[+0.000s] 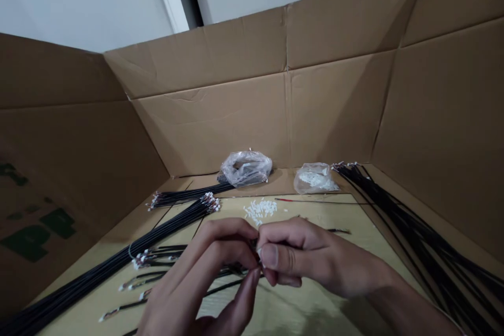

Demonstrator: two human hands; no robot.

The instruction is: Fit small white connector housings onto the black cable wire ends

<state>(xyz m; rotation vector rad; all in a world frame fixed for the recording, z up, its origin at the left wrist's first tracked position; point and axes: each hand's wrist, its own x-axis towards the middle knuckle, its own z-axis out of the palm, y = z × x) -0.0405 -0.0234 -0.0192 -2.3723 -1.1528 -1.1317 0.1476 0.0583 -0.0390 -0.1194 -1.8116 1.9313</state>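
Note:
My left hand (pixel 212 268) and my right hand (pixel 311 257) meet at the centre, fingertips touching. Both are closed in a pinch on something small, and only dark and pale bits of it show between the fingers. Just behind them lies a loose pile of small white connector housings (pixel 261 210). A black cable (pixel 223 287) runs toward the fingertips from behind my left hand; I cannot tell whether it is held. Several short black cable ends with white connectors (pixel 144 258) lie left of my left hand. Another cable end (pixel 339 230) pokes out beyond my right hand.
A bundle of black cables (pixel 157 236) lies along the left, another bundle (pixel 417 236) along the right. At the back stand two clear plastic bags (pixel 252 176), (pixel 315 178). A thin red-and-black lead (pixel 285 200) lies behind the pile. Cardboard walls (pixel 220 121) enclose the work surface.

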